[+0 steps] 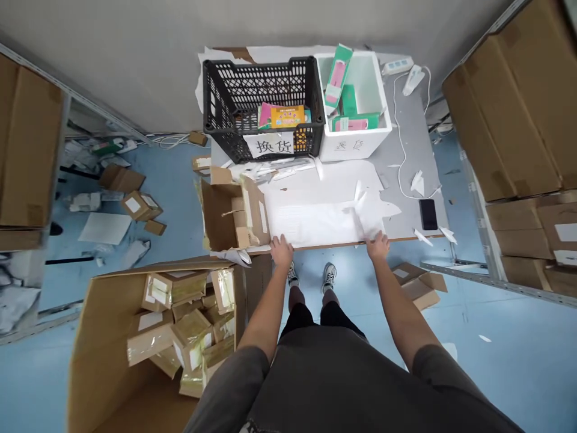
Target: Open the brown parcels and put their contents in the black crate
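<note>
The left hand [282, 251] and right hand [377, 245] lie open and empty at the near edge of the table [406, 156], fingers spread, seemingly pinning down the torn white sheet [315, 222] between an opened carton [234, 216] and a phone [428, 214].

At the far edge of the grey tabletop [408, 153] we see a black plastic crate [225, 114] with a lattice pattern. On its front is a white paper label [268, 144] with black characters, and inside lies a yellow packet [283, 117] beside a pink one. Toward the far right corner stands a white foam box [360, 141] holding green-and-pink packets [338, 75]. Along the front edge spreads a white paper sheet [311, 219]; near the right edge lies a black phone [428, 214]. Beyond the tabletop, we see a pale blue floor [505, 367].
</note>
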`<state>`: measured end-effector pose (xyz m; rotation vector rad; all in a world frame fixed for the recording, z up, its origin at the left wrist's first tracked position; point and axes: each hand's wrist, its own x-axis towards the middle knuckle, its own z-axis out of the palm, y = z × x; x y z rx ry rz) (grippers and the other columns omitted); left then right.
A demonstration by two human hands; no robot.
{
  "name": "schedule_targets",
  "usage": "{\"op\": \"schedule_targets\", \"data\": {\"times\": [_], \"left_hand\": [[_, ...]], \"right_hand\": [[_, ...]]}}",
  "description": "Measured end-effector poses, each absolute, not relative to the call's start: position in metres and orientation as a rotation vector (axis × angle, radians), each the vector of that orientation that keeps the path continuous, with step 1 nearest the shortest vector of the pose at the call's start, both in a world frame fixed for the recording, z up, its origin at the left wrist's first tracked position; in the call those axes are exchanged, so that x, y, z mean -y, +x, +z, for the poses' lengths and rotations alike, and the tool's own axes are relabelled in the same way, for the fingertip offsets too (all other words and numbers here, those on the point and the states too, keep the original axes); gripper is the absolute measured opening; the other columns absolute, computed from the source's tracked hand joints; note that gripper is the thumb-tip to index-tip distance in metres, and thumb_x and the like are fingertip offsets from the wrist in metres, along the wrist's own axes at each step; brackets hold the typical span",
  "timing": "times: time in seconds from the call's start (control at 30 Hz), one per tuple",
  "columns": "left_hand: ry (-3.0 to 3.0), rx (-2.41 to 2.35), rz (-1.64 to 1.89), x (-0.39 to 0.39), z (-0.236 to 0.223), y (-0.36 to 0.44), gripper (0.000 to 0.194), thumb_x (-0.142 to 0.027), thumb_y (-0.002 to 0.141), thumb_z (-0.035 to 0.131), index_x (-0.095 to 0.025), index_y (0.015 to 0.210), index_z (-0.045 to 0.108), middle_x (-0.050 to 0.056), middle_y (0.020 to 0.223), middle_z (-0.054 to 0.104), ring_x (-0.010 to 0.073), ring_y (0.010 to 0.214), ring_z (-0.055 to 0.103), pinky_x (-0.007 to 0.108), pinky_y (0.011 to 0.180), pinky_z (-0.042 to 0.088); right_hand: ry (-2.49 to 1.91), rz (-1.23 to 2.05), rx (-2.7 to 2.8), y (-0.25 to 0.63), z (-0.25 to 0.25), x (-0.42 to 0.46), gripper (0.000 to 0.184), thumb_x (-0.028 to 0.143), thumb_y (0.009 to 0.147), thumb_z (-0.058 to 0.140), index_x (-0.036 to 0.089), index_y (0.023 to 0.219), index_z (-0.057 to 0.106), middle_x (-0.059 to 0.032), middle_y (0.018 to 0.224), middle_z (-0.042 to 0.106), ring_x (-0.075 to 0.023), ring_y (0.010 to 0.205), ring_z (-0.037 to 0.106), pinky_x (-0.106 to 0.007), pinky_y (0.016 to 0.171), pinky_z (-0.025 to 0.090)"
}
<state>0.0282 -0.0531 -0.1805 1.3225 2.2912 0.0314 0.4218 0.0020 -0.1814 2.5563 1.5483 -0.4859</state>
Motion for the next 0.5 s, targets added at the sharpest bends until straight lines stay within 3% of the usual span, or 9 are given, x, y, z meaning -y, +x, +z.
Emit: {"op": "schedule_targets", "data": {"times": [0.1, 0.23, 0.37, 0.5], "left_hand": [[1.366, -2.341, 0.091, 0.055, -0.192, 0.033, 0.046, -0.025, 0.1, 0.056, -0.017, 0.145, 0.061, 0.022, 0.146, 0.056, 0.0382, 0.135, 0.051, 0.05, 0.109, 0.047], [1.349, -2.305, 0.131, 0.049, -0.196, 0.041, 0.037, -0.016, 0.101, 0.05, -0.018, 0.132, 0.069, 0.016, 0.126, 0.065, 0.0302, 0.117, 0.063, 0.04, 0.102, 0.05], [1.281, -2.293, 0.181, 0.042, -0.191, 0.051, 0.034, -0.014, 0.099, 0.049, -0.017, 0.122, 0.074, 0.015, 0.121, 0.069, 0.0276, 0.112, 0.067, 0.037, 0.101, 0.052], [1.334, -2.282, 0.3, 0.037, -0.168, 0.061, 0.036, -0.014, 0.099, 0.048, -0.018, 0.122, 0.075, 0.013, 0.123, 0.071, 0.0266, 0.118, 0.067, 0.038, 0.108, 0.051]], "right_hand": [[2.53, -0.485, -1.657, 0.443, -0.2, -0.009, 0.065, 0.038, 0.101, 0.054, 0.011, 0.16, 0.046, -0.0265, 0.144, 0.06, -0.039, 0.132, 0.052, -0.049, 0.104, 0.044], [2.449, -0.521, -1.725, 0.45, -0.205, -0.018, 0.038, 0.024, 0.101, 0.057, 0.011, 0.134, 0.069, -0.0206, 0.122, 0.072, -0.0303, 0.116, 0.061, -0.038, 0.097, 0.044], [2.339, -0.664, -1.785, 0.449, -0.195, -0.028, 0.021, 0.019, 0.098, 0.057, 0.012, 0.106, 0.076, -0.0163, 0.113, 0.073, -0.0248, 0.107, 0.062, -0.031, 0.094, 0.044], [2.524, -0.603, -1.931, 0.444, -0.17, -0.034, 0.022, 0.019, 0.096, 0.051, 0.015, 0.098, 0.073, -0.0151, 0.114, 0.069, -0.0258, 0.111, 0.059, -0.035, 0.1, 0.046]]}}
